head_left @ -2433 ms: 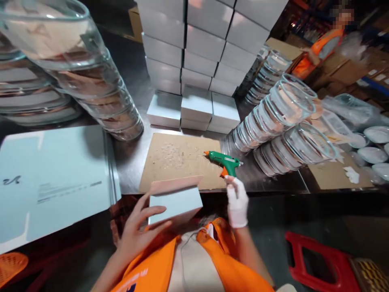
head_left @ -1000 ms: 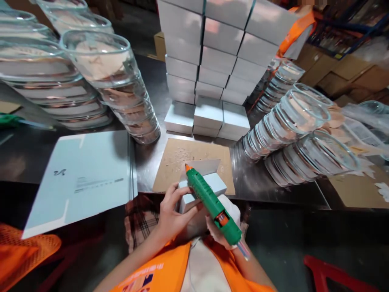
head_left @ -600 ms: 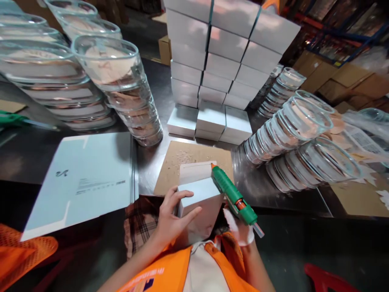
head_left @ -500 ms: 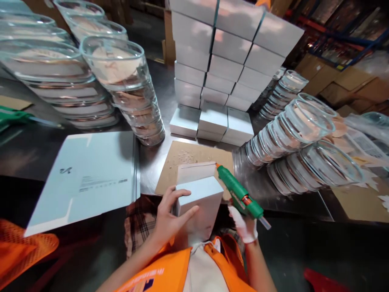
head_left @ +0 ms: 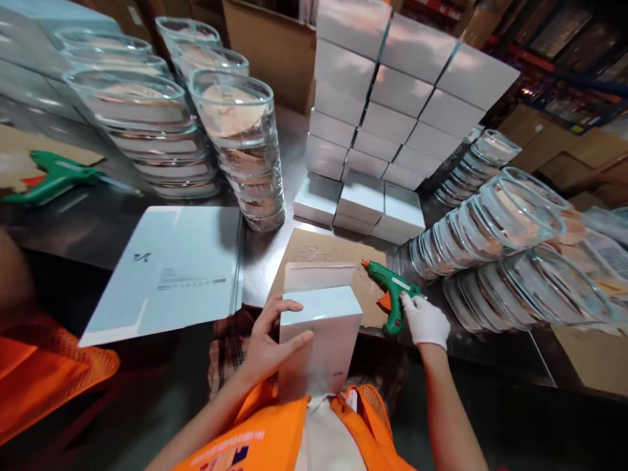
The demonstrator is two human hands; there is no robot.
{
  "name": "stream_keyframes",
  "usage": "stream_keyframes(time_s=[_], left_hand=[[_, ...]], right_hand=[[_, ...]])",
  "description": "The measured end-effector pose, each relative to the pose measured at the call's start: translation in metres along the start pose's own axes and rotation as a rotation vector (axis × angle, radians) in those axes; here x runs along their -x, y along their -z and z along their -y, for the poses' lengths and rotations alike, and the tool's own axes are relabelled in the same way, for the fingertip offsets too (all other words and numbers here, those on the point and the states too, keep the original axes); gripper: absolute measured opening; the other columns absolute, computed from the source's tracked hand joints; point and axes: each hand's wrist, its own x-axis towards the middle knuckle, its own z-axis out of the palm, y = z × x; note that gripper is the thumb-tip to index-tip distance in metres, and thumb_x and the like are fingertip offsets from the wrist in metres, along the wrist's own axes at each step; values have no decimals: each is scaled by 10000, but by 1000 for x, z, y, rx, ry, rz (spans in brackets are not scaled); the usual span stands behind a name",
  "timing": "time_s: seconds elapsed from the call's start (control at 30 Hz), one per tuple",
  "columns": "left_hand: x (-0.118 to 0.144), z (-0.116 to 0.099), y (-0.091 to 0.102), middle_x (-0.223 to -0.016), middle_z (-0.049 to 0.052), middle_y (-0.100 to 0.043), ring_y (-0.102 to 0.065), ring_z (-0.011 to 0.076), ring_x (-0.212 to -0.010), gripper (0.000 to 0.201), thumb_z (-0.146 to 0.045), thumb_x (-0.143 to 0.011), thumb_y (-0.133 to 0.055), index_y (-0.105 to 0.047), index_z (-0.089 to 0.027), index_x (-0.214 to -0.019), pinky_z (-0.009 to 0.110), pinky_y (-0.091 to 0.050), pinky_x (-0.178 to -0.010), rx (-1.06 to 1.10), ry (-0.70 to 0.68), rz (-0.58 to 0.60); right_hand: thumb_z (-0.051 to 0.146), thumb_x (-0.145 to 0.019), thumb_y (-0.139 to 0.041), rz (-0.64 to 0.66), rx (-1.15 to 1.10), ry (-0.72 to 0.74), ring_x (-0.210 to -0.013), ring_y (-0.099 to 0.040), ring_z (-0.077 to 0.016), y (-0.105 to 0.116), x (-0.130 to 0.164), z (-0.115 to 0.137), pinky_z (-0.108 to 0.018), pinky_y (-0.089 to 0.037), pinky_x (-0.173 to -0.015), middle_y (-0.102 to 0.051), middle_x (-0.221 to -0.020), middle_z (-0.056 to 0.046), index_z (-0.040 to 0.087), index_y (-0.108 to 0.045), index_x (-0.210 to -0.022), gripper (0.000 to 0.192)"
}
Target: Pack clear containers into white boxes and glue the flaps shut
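Observation:
My left hand [head_left: 272,340] is closed round the side of a white box [head_left: 321,343], fingers on top and thumb on the near face. The box stands tilted against my front, its flap [head_left: 318,276] raised at the far side. My right hand [head_left: 428,320], in a white glove, has its fingertips on the back of a green hot glue gun [head_left: 392,284] with an orange nozzle and trigger. The gun lies on its side over a cardboard sheet [head_left: 304,245]. The fingers' far side is hidden.
White boxes [head_left: 373,85] are stacked at the back. Stacked glass vessels stand left [head_left: 245,150] and right [head_left: 485,216]. Flat pale-blue cartons [head_left: 171,268] lie on the left, another green glue gun [head_left: 59,176] beyond them. Part of another person's orange clothing [head_left: 44,373] shows at far left.
My right hand has turned the glue gun onto its side and moved it away from the flap, rightward. My left hand still holds the box. The view has shifted left.

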Motion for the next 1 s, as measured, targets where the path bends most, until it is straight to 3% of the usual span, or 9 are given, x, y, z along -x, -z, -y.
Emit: stream_keyframes(time_s=[0.1, 0.23, 0.3, 0.37, 0.47, 0.53, 0.63, 0.73, 1.0], left_hand=[[-3, 3, -4, -1025, 43, -691, -691, 232, -1014, 334, -427, -760, -901, -733, -241, -982, 328, -551, -906, 56, 9, 41], [-2, 12, -12, -1084, 64, -674, -684, 260, -1073, 415, -502, -696, -938, -717, -241, -931, 338, -555, -908, 132, 58, 63], [-1, 18, -16, -1233, 100, -652, -665, 299, -1183, 482, -529, -656, -955, -686, -235, -926, 355, -561, -928, 171, 114, 23], [-1, 23, -19, -1344, 111, -612, -661, 305, -1215, 586, -529, -644, -961, -625, -259, -1041, 366, -580, -916, 260, 165, -43], [-4, 27, -21, -1289, 61, -605, -703, 261, -1145, 821, -446, -670, -965, -428, -362, -1286, 369, -601, -897, 436, 184, -88], [-8, 27, -19, -1220, 29, -611, -709, 237, -1122, 923, -396, -682, -965, -337, -408, -1359, 355, -599, -889, 480, 164, -61], [-13, 26, -12, -1164, 42, -641, -676, 224, -1101, 747, -446, -688, -957, -506, -335, -1274, 327, -569, -881, 386, 123, -23], [-15, 21, -4, -1149, 87, -646, -636, 270, -1152, 482, -535, -673, -949, -661, -223, -903, 367, -536, -942, 266, 96, 11], [-15, 3, -2, -1211, 124, -670, -640, 312, -1198, 505, -651, -666, -918, -681, -222, -787, 465, -504, -1051, 184, 96, 26]], right_hand=[[560, -767, -834, 26, -95, 244, -842, -722, -226, -14, 26, 22, -321, -556, -780, -790, -865, -53, 225, -796, -909, 366], [507, -705, -920, 599, -436, 246, -1062, -732, -261, -58, 45, 43, -412, -567, -1008, -794, -1175, -77, 212, -776, -1139, 545], [499, -724, -921, 699, -544, 207, -1073, -733, -262, -71, 44, 40, -416, -562, -1029, -793, -1151, -52, 237, -763, -1124, 503], [619, -769, -870, 706, -573, 257, -1125, -719, -272, -74, 38, 31, -417, -546, -1058, -778, -1169, -51, 256, -744, -1133, 530], [888, -658, -778, 846, -463, 488, -1302, -639, -327, -63, 30, 18, -455, -484, -1147, -690, -1368, -108, 247, -708, -1192, 837], [853, -598, -847, 937, -318, 673, -1384, -584, -341, -53, 27, 17, -480, -444, -1187, -616, -1472, -134, 247, -671, -1234, 895], [549, -779, -904, 913, -117, 913, -1348, -612, -285, -45, 28, 27, -469, -456, -1173, -626, -1439, -138, 254, -628, -1264, 631], [425, -914, -782, 875, -32, 1083, -1283, -651, -260, -45, 31, 38, -447, -505, -1127, -642, -1393, -142, 251, -642, -1305, 451], [376, -963, -720, 830, -3, 1236, -1269, -675, -253, -46, 39, 35, -425, -560, -1074, -656, -1399, -143, 267, -683, -1353, 407]])
